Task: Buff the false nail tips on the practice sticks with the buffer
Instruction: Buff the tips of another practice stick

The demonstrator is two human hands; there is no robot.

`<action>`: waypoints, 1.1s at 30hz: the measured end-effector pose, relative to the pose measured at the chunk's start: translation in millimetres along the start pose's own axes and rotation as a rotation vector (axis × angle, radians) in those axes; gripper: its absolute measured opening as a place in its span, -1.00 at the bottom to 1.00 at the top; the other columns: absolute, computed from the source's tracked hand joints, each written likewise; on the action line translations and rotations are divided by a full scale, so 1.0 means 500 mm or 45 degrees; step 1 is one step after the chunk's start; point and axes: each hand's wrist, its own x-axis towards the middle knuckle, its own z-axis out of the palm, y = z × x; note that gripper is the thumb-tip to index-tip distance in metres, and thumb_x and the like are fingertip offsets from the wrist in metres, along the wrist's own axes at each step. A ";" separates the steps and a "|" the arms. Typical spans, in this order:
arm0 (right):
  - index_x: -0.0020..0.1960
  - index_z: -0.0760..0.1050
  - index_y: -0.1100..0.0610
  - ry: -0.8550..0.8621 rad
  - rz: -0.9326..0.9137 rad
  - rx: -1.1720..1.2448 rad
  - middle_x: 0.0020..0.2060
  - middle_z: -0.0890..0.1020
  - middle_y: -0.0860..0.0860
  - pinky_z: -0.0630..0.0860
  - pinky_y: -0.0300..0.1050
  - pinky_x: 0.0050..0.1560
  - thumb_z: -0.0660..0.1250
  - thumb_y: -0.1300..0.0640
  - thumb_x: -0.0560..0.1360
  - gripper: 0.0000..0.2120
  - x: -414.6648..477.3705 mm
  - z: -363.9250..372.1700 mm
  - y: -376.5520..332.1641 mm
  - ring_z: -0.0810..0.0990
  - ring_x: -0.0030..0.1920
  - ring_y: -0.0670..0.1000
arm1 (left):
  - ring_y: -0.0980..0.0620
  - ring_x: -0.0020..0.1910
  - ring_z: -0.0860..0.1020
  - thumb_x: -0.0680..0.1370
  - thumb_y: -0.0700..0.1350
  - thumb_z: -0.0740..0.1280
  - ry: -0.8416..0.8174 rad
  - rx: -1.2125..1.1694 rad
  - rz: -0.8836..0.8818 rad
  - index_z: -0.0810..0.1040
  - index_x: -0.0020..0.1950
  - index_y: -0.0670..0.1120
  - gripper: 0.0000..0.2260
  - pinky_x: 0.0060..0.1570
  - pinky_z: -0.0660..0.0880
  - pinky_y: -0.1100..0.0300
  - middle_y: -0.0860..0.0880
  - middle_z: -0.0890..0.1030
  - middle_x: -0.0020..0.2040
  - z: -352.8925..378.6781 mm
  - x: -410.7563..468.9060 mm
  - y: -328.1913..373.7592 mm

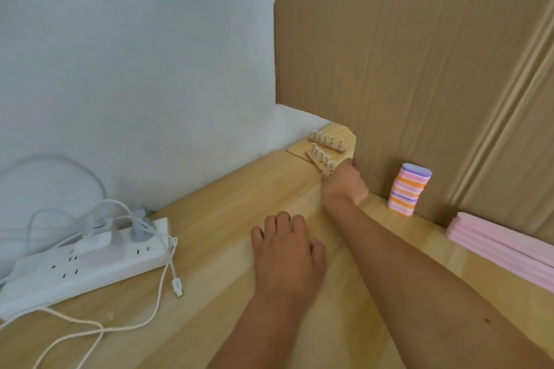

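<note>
**Reaching for the practice sticks (head view).** The right hand (344,181) is stretched to the far corner of the worktop (209,293). Its fingertips are at the end of the nearer rack of practice sticks (320,160). The back of the hand faces the camera and hides the fingers, so it cannot be told whether they have closed on the wooden base or merely touch it. A second rack (328,145) lies just beyond the first, on the side away from the hand. Both racks carry pale nail tips on upright pegs.

The left hand (287,252) lies palm down on the worktop, nearer the body, fingers loosely spread and holding nothing. The stack of buffer blocks (409,189) stands just right of the right hand, against the cardboard wall (419,54), and no hand touches it. A power strip (84,263) lies well to the left of the left hand.

The step in hand appears to be fetching a rack, with buffing not yet begun. It is best done by gripping the wooden base rather than the pegs and keeping it level so that no tip is knocked off. The rack should be drawn clear of its neighbour toward the left hand. That hand can then steady the base while the right takes the top buffer.
</note>
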 end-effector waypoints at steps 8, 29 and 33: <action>0.30 0.43 0.14 -0.182 -0.509 -0.175 0.31 0.44 0.08 0.32 -0.06 -0.09 0.15 0.08 0.63 -0.71 0.019 0.025 -0.011 0.57 0.13 0.14 | -0.06 0.16 0.36 0.57 0.11 0.08 0.011 -0.038 -0.011 0.43 0.15 0.01 -0.72 0.19 0.24 -0.01 -0.01 0.44 0.16 0.003 -0.002 -0.003; 0.03 0.57 -0.30 -0.712 -1.366 0.078 0.01 0.67 -0.25 0.45 -0.33 -0.08 0.25 -0.15 0.54 -0.86 -0.216 -0.205 -0.004 0.59 0.00 -0.20 | 0.18 0.02 0.50 0.57 -0.18 0.24 -0.118 -0.413 0.198 0.63 0.11 -0.02 -0.79 0.09 0.45 0.17 0.11 0.59 0.03 -0.293 -0.336 -0.263; 0.24 0.48 -0.34 -0.999 -1.939 0.057 0.08 0.57 -0.40 0.49 -0.38 -0.03 0.14 -0.30 0.58 -0.72 -0.499 -0.267 0.027 0.54 0.10 -0.32 | 0.22 -0.09 0.47 0.50 -0.33 0.24 0.011 -0.294 -0.168 0.65 0.00 -0.05 -0.73 -0.09 0.42 0.22 0.14 0.57 -0.07 -0.358 -0.555 -0.345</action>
